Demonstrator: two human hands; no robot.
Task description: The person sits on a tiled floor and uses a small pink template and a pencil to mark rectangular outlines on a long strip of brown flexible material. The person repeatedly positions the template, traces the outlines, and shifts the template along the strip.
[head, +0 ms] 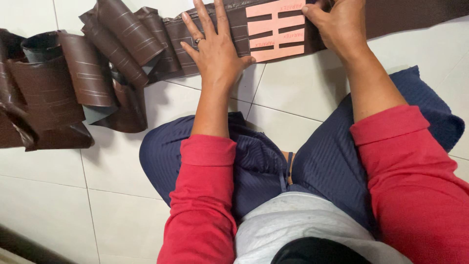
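Observation:
A long strip of dark brown leather-like sheet (122, 34) lies across the white tiled floor, flat at the top right and crumpled into folds at the left. A salmon-pink slotted template (275, 30) rests on the flat stretch. My left hand (212, 46) lies flat, fingers spread, pressing the sheet just left of the template. My right hand (339, 24) rests on the template's right edge, fingers curled over it and the sheet. Both arms wear red sleeves.
I sit cross-legged on the white tile floor (303, 88) in navy trousers (259, 161). The bunched brown sheet (46, 93) piles up at the far left, with a dark rolled part behind it.

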